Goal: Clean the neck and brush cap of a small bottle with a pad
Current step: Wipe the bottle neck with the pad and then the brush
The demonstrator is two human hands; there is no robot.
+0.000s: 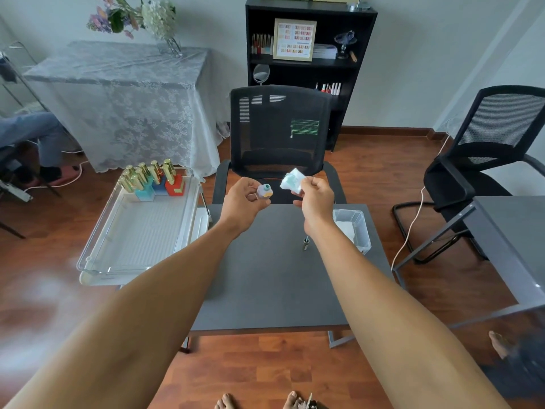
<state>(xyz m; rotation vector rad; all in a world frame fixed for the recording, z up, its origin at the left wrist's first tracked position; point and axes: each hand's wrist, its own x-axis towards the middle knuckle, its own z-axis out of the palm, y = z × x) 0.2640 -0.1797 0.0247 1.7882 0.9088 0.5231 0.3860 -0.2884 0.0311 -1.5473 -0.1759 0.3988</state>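
Note:
My left hand [243, 199] holds a small pale bottle [264, 192] with its open neck tilted toward me; the neck rim looks teal. My right hand [314, 196] pinches a white pad [291, 180] stained teal, a short gap to the right of the bottle. Both are raised above the far edge of the dark grey table [265, 284]. The brush cap [306, 242] lies on the table beside my right forearm, its gold body pointing toward me.
A clear tray [141, 234] at the left carries several gold-capped bottles [153, 178]. A clear box of white pads [352, 228] stands at the table's right. A black mesh chair [278, 137] faces me beyond the table; another chair [486, 160] is at the right.

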